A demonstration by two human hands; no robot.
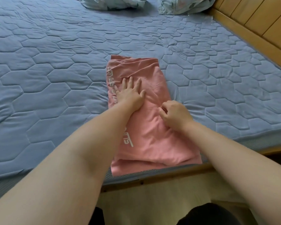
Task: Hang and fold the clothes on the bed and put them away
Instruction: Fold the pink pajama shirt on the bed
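On the mattress (55, 62): a pink garment (152, 140) lies folded into a long strip, its near end at the bed's front edge.
Lettering (110, 78): white block characters run along the garment's left edge; the left forearm covers the middle of them, and what shows is too stylised to read.
Left hand (130, 93): flat, fingers straight and spread, palm pressing down on the upper half of the garment, beside the lettering.
Right hand (175, 114): fingers curled, tips bunched with the thumb, pinching a crease of cloth near the garment's right edge.
Between the hands: wrinkles run across the pink cloth.
Far side: two pale blue pillows (113, 3) at the top.
Right side: a wooden headboard (258, 21).
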